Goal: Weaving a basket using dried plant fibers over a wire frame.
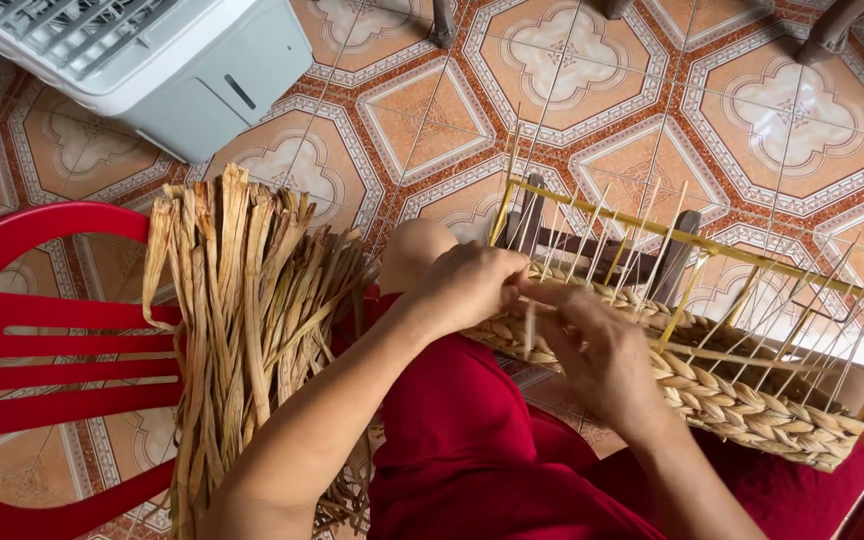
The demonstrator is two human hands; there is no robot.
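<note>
Red plastic chair [12, 340] far left, dried straw bundle [252, 310] draped over it. Mid-weave: left hand [467, 285] curled shut on the woven band, right hand [602, 355] pinching a strand at the basket frame [712, 330] on my lap. Next I'd judge: tuck strand behind next upright. Grey cooler [172, 60] far left; uprights crowd my fingers.

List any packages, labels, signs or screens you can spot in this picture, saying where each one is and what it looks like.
None in view: no package, label, sign or screen.
White appliance, top left on the tiled floor: boxy, grille on top, one dark slot, no readable display.
</note>
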